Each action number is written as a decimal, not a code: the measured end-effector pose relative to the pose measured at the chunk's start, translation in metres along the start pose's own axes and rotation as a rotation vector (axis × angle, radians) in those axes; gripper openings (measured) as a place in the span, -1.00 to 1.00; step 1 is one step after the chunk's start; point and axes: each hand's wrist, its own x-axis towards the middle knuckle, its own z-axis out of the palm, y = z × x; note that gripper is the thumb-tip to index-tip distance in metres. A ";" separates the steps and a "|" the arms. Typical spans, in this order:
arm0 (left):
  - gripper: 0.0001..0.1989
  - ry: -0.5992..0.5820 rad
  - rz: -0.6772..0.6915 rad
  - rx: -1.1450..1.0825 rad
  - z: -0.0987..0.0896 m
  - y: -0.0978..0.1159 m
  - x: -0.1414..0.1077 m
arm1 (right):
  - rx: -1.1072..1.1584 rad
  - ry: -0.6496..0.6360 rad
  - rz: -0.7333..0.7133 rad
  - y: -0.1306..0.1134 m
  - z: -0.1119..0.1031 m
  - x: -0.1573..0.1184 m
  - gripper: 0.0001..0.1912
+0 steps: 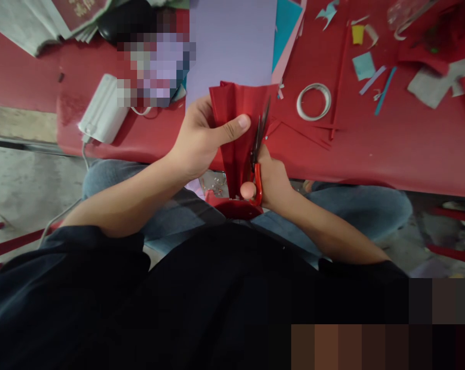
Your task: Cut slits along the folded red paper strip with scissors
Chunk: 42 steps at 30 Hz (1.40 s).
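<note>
So the red paper is up in front of the person, right over the near edge of the desk, creased lengthwise, with its narrow lower end down above the lap. The left hand has it pinched: thumb flat across the front, the other fingers mostly tucked out of sight behind. The right hand is wrapped around the scissors, thumb through the orange-red handle, blades pointing up and away along the paper's right side. Blades look only slightly apart, but it's kinda blurry there, so I can't really tell if any paper sits between them.

Just beyond the paper is a big lavender sheet with a blue sheet poking out on its right. There's a tape roll off to the right, a teal scrap and a yellow scrap farther out, and a white box with a cable on the left.
</note>
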 end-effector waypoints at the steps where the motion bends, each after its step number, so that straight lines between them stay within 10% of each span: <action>1: -0.63 0.002 -0.007 0.015 0.000 -0.001 0.000 | 0.005 0.017 -0.023 0.000 0.000 0.001 -0.04; 14: -0.65 0.035 -0.042 -0.005 0.007 -0.007 -0.002 | 0.093 0.188 -0.133 0.006 0.000 0.009 0.16; 27: -0.74 0.210 -0.250 -0.062 0.016 -0.005 0.003 | 0.178 0.281 -0.084 0.008 0.007 0.018 0.01; 35: -0.81 0.100 -0.243 -0.051 0.013 -0.006 0.015 | 0.213 0.322 -0.069 0.008 0.000 0.025 -0.20; 42: -0.87 0.192 -0.207 -0.057 0.007 -0.029 0.025 | 0.706 0.198 0.090 0.036 -0.007 0.047 -0.28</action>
